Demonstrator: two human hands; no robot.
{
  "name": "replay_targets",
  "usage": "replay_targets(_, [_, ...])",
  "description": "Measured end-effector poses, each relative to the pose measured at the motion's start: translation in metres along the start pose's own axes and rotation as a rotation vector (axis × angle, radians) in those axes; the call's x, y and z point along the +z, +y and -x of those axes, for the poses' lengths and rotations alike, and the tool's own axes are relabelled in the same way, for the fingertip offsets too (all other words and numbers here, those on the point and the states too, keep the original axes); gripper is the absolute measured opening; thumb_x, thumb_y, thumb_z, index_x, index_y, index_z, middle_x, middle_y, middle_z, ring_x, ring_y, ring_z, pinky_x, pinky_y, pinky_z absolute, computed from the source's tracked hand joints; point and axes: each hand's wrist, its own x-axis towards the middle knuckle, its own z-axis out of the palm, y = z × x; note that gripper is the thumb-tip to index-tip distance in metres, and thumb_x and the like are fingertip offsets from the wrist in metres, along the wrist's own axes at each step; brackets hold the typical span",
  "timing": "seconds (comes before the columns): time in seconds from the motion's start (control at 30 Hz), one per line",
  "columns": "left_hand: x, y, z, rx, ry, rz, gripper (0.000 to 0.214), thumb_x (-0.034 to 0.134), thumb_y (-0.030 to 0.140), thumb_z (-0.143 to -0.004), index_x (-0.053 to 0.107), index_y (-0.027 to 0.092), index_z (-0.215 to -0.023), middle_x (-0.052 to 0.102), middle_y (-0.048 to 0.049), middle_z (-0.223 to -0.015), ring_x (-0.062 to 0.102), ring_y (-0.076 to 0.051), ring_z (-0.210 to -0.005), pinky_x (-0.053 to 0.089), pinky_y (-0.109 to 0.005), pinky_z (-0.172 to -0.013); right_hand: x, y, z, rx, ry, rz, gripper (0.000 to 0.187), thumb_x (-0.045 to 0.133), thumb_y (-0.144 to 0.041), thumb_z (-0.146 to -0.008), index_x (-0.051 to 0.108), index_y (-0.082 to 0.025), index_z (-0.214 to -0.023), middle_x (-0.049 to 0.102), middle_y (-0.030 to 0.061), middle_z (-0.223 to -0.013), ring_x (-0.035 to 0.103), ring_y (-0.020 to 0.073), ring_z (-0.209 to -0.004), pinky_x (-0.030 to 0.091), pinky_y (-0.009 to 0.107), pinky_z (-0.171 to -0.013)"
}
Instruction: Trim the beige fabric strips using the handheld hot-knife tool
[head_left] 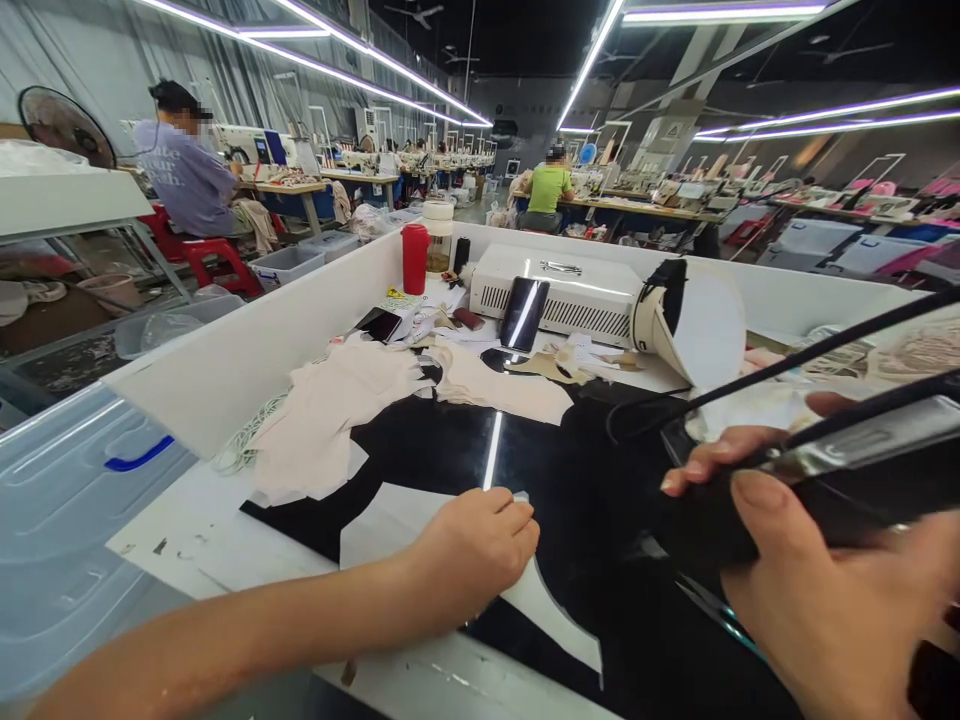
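My left hand is closed, its curled fingers resting over a pale cut fabric piece on a glossy black board. A small whitish bit shows by the knuckles; what the fingers hold is hidden. At the right, my right hand grips a black corded hand tool with a silvery metal part, raised over the board. Its exact kind is unclear. Below it lies a thin pointed metal tool with a teal edge. Pale pink fabric pieces are stacked behind my left hand.
A white vented box, a phone, a red cup and a jar stand at the back. A white low wall edges the table. Plastic bins sit left. Two people work at machines beyond.
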Motion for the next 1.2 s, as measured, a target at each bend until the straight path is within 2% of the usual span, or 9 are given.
replay_targets(0.07, [0.004, 0.003, -0.001, 0.010, -0.005, -0.024, 0.033, 0.069, 0.000, -0.103, 0.057, 0.020, -0.080, 0.058, -0.0023, -0.082, 0.056, -0.018, -0.071, 0.045, -0.033, -0.060, 0.023, -0.001, -0.004, 0.005, 0.030, -0.062, 0.067, 0.113, -0.039, -0.070, 0.080, -0.039, -0.128, 0.075, -0.0047, -0.083, 0.068, 0.0242, -0.070, 0.066, 0.039, -0.058])
replay_targets(0.1, [0.006, 0.005, -0.001, 0.011, -0.001, -0.032, 0.033, 0.068, 0.001, -0.104, 0.057, 0.021, -0.080, 0.058, -0.0025, -0.081, 0.056, -0.018, -0.070, 0.044, -0.033, -0.059, 0.033, 0.001, -0.006, 0.025, 0.032, -0.081, 0.067, 0.113, -0.041, -0.069, 0.078, -0.038, -0.126, 0.075, -0.0054, -0.083, 0.068, 0.0230, -0.070, 0.065, 0.038, -0.059])
replay_targets(0.2, [0.011, 0.010, 0.003, 0.012, 0.024, -0.040, 0.028, 0.066, 0.000, -0.105, 0.062, 0.018, -0.083, 0.065, -0.0045, -0.083, 0.061, -0.019, -0.073, 0.050, -0.033, -0.063, 0.053, 0.015, -0.010, 0.040, -0.019, -0.157, 0.065, 0.112, -0.045, -0.073, 0.072, -0.035, -0.123, 0.074, -0.0077, -0.083, 0.069, 0.0193, -0.066, 0.064, 0.034, -0.059])
replay_targets(0.37, [0.010, 0.016, 0.006, 0.001, 0.005, 0.006, 0.016, 0.066, 0.001, -0.106, 0.074, 0.012, -0.099, 0.080, -0.0137, -0.104, 0.073, -0.022, -0.089, 0.063, -0.035, -0.077, 0.070, 0.040, -0.011, 0.035, -0.098, -0.306, 0.063, 0.111, -0.043, -0.078, 0.071, -0.032, -0.127, 0.073, -0.0078, -0.082, 0.068, 0.0174, -0.064, 0.063, 0.030, -0.053])
replay_targets(0.53, [0.009, 0.020, 0.003, -0.037, 0.114, 0.034, 0.014, 0.068, 0.003, -0.105, 0.079, 0.010, -0.099, 0.082, -0.0149, -0.103, 0.076, -0.023, -0.089, 0.066, -0.034, -0.076, 0.075, 0.043, -0.011, 0.050, -0.147, -0.356, 0.057, 0.108, -0.044, -0.082, 0.072, -0.032, -0.125, 0.070, -0.0080, -0.079, 0.066, 0.0179, -0.064, 0.062, 0.030, -0.052])
replay_targets(0.7, [0.008, 0.021, 0.003, -0.024, 0.075, 0.034, 0.016, 0.067, 0.003, -0.106, 0.081, 0.009, -0.103, 0.083, -0.0142, -0.103, 0.075, -0.022, -0.088, 0.067, -0.034, -0.075, 0.074, 0.035, -0.011, 0.086, -0.190, -0.393, 0.054, 0.108, -0.042, -0.083, 0.073, -0.032, -0.122, 0.071, -0.0068, -0.079, 0.066, 0.0184, -0.062, 0.062, 0.031, -0.050])
replay_targets(0.97, [0.006, 0.019, 0.004, -0.035, 0.106, 0.057, 0.015, 0.067, 0.002, -0.108, 0.081, 0.005, -0.108, 0.081, -0.0113, -0.099, 0.078, -0.022, -0.095, 0.068, -0.034, -0.084, 0.070, 0.034, -0.010, 0.099, -0.204, -0.397, 0.053, 0.106, -0.045, -0.083, 0.073, -0.033, -0.123, 0.067, -0.0066, -0.080, 0.064, 0.0191, -0.061, 0.061, 0.033, -0.048])
replay_targets(1.1, [0.007, 0.018, 0.004, -0.037, 0.042, 0.073, 0.016, 0.064, 0.002, -0.111, 0.079, 0.009, -0.110, 0.078, -0.0085, -0.098, 0.075, -0.020, -0.092, 0.065, -0.033, -0.084, 0.071, 0.033, -0.008, 0.118, -0.184, -0.366, 0.055, 0.107, -0.046, -0.080, 0.072, -0.033, -0.120, 0.067, -0.0069, -0.078, 0.064, 0.0185, -0.060, 0.060, 0.031, -0.047])
replay_targets(1.2, [0.006, 0.017, 0.003, -0.031, 0.011, 0.070, 0.016, 0.066, 0.003, -0.110, 0.075, 0.014, -0.102, 0.072, -0.0061, -0.095, 0.071, -0.020, -0.090, 0.062, -0.034, -0.084, 0.071, 0.032, -0.007, 0.106, -0.203, -0.373, 0.055, 0.107, -0.047, -0.081, 0.071, -0.033, -0.120, 0.068, -0.0064, -0.078, 0.064, 0.0179, -0.061, 0.059, 0.030, -0.048])
